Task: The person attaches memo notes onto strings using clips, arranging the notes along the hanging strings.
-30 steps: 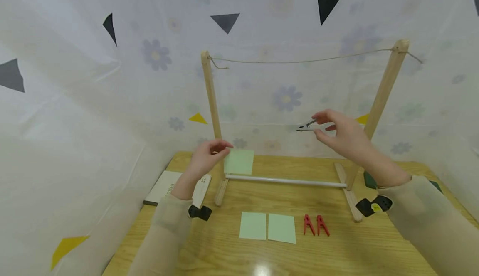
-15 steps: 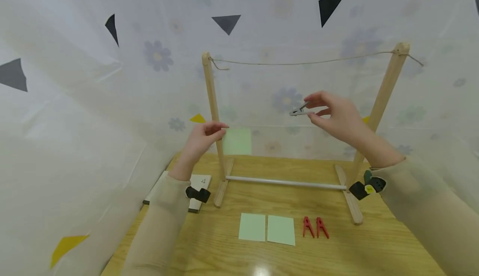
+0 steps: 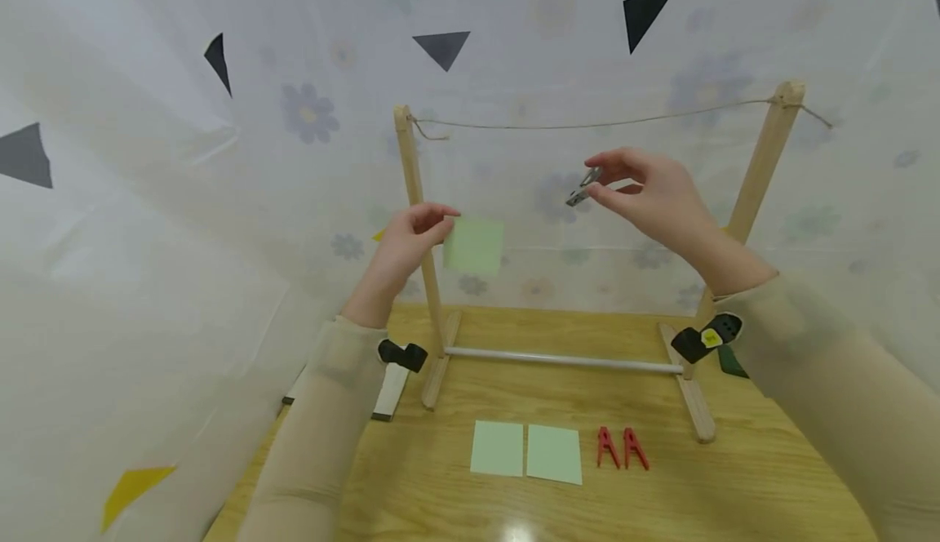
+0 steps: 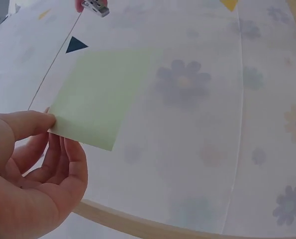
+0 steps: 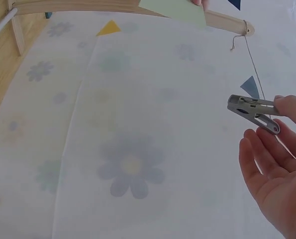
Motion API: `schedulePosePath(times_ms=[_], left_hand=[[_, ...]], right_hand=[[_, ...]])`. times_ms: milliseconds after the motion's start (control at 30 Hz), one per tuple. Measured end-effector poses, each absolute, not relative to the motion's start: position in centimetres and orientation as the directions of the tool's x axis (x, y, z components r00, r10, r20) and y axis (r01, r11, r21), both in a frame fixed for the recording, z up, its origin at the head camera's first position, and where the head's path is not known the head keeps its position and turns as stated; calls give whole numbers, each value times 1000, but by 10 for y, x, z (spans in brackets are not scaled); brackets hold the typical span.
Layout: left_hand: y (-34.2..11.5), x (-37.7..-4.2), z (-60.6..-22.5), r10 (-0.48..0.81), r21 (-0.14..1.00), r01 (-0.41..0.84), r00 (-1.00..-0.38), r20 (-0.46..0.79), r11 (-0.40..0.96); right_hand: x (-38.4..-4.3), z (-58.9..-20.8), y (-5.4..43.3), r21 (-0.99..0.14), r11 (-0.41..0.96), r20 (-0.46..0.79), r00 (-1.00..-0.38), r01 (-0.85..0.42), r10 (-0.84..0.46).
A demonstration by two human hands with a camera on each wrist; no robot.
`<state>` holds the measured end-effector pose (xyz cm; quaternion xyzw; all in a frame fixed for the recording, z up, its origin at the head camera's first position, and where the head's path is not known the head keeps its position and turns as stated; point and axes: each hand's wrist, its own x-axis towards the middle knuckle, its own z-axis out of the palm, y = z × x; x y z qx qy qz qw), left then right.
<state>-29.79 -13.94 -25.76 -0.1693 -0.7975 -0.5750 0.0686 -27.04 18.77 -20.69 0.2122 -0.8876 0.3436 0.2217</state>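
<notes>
The head view shows us the person's left grip clamped on a pale green sheet, pinching it at its upper left corner, so that nearly all of the sheet hangs beyond the fingertips, to their right and below. In the left wrist view we see the thumb on that corner and the rest of the sheet uncovered. The right grip is clamped on a metal clip; in the right wrist view we find thumb and finger on its two spread handles, its nose pointing away from the palm. From the head, we see sheet and clip held up well apart, both lower than the string tied between two wooden posts. On the counter we see two more green squares lying just beside each other, with two red clothespins to their right.
</notes>
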Motion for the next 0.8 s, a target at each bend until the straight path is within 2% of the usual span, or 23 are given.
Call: schedulePosePath(times_ms=[500, 800], left_hand=[[-124, -307, -241, 106, 929, 363, -929, 355, 68], [-112, -308, -229, 72, 921, 377, -926, 371, 96]], right_hand=[[-274, -171, 170, -596, 606, 498, -835, -526, -234], [-275, -146, 159, -655, 504, 506, -823, -562, -260]])
